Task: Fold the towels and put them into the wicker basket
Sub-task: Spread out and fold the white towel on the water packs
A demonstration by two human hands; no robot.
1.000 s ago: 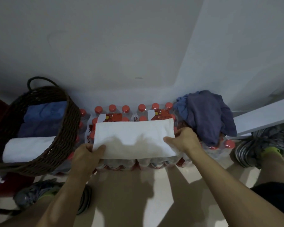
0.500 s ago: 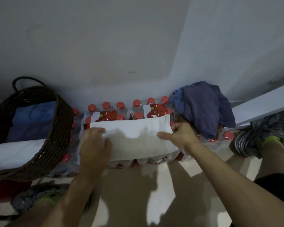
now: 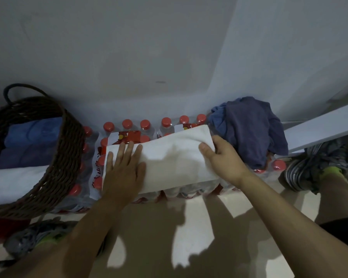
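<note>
Two hands on the white towel (image 3: pixel 175 155), which lies folded atop the shrink-wrapped water bottles (image 3: pixel 127 125). Our left hand (image 3: pixel 124 169) presses flat, fingers straight, on its left end; our right hand (image 3: pixel 224 159) pinches its right end. Wicker basket (image 3: pixel 62 157) to the left holds folded towels; crumpled blue towels (image 3: pixel 253 127) sit right.

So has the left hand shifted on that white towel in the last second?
Yes. The left hand slid from the white towel's left edge onto its top, away from the wicker basket.
</note>
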